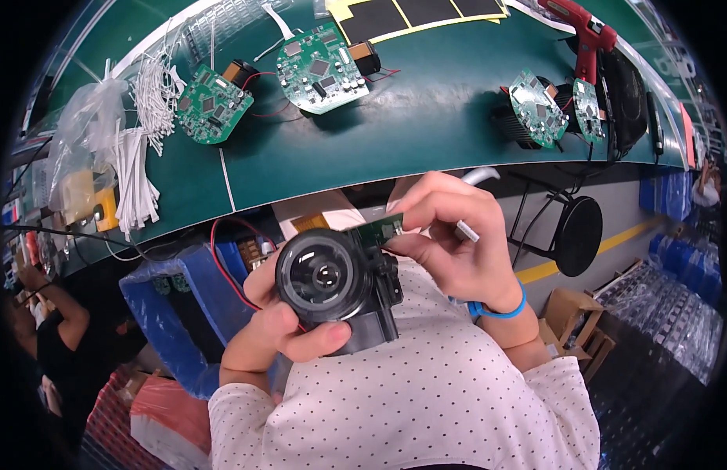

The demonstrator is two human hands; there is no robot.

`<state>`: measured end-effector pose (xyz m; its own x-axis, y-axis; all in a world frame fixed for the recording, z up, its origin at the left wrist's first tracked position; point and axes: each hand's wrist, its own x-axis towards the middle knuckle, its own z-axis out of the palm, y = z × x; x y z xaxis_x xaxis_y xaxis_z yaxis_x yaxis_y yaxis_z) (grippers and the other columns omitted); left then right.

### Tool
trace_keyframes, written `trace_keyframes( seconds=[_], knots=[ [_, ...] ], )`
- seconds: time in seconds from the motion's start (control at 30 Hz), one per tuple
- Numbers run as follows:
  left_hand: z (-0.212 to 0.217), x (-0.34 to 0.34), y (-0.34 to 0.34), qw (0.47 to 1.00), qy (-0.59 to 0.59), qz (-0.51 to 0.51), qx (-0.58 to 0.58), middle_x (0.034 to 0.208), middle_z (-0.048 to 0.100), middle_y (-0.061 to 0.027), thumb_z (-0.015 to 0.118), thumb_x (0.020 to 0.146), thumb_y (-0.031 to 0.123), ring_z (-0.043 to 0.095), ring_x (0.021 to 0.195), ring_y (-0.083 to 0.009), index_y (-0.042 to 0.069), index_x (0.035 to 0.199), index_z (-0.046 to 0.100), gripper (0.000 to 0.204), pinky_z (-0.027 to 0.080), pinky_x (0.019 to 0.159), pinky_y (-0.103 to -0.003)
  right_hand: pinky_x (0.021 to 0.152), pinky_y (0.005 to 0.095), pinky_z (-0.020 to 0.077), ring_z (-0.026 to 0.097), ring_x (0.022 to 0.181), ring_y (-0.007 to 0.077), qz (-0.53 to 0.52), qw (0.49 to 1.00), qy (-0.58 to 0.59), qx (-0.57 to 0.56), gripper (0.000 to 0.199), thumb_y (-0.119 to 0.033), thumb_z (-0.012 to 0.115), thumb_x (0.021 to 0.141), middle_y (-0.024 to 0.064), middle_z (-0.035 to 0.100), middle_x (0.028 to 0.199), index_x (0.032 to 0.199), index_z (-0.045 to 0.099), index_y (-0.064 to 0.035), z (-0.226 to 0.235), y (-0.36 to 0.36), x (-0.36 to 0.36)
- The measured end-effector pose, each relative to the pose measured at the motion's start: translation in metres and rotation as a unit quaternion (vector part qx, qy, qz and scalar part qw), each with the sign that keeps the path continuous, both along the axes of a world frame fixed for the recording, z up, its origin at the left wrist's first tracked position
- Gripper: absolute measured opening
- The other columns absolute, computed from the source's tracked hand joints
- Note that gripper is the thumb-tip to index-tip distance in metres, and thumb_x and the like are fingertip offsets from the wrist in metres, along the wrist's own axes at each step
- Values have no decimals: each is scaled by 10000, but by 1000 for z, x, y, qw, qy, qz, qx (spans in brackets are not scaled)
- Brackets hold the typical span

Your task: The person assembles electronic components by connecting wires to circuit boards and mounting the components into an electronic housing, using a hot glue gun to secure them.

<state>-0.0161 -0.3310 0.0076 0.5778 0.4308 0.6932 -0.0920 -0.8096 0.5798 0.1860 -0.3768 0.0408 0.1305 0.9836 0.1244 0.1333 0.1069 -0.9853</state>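
In front of my chest, my left hand (283, 327) grips a black lens module (371, 329) with a big round glass lens (320, 274). A small green circuit board (382, 229) stands at the module's top right side, and an orange flat cable (310, 223) shows behind the lens. My right hand (465, 235) pinches at the edge of this board, its thumb and index finger on a small white plug largely hidden by the fingertips. A white connector (467, 230) sticks out from between my right fingers. Red wire (216, 254) loops to the left of the module.
On the green table (301, 149) lie a green circuit board (320, 69), more such boards, bundled white cables (136, 180) and a red glue gun (589, 39). A blue lined bin (164, 313) stands lower left, a black stool (579, 235) right. Another person (62, 329) sits far left.
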Motion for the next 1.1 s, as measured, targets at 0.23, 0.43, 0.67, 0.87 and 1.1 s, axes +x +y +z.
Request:
trace_keyframes(
  seconds=[0.23, 0.43, 0.67, 0.87, 1.1],
  knots=[
    [2, 8, -9, 741, -327, 106, -576, 1336, 260, -165, 703, 633, 224, 417, 1133, -294, 99, 1220, 351, 695, 396, 926, -427, 396, 149, 326, 373, 476, 18, -15, 995, 81, 59, 310, -126, 653, 709, 175, 571, 1018, 950, 577, 53, 24, -33, 57],
    [12, 72, 4, 428, -256, -309, -810, 1316, 348, -92, 353, 810, 590, 386, 1178, -278, 111, 1328, 240, 714, 336, 946, -507, 357, 125, 231, 313, 464, -17, -362, 926, -43, 103, 496, -345, 562, 810, 202, 531, 1101, 1081, 514, 67, 24, -62, 85],
    [-50, 167, 38, 313, -261, -307, -860, 1177, 494, -87, 395, 800, 600, 453, 1091, -251, 100, 1203, 432, 643, 333, 935, -475, 772, 331, 478, 562, 967, 303, -302, 887, -339, 82, 576, -217, 794, 528, 197, 514, 1134, 988, 565, 45, -31, 13, 44],
    [-76, 182, 63, 348, -290, -265, -851, 1181, 500, -58, 361, 850, 516, 472, 1079, -230, 120, 1185, 452, 526, 356, 934, -412, 697, 344, 493, 593, 861, 303, -285, 897, -337, 21, 473, -165, 753, 557, 156, 506, 1161, 975, 594, -14, -56, 38, 52],
    [-57, 156, 53, 203, -249, -229, -919, 1267, 337, -261, 317, 855, 526, 338, 1195, -349, -109, 1215, 304, 729, 333, 966, -421, 773, 351, 471, 572, 924, 315, -347, 825, -446, 20, 528, -241, 791, 537, 186, 511, 1143, 955, 591, 11, -21, 14, 109]
  ],
)
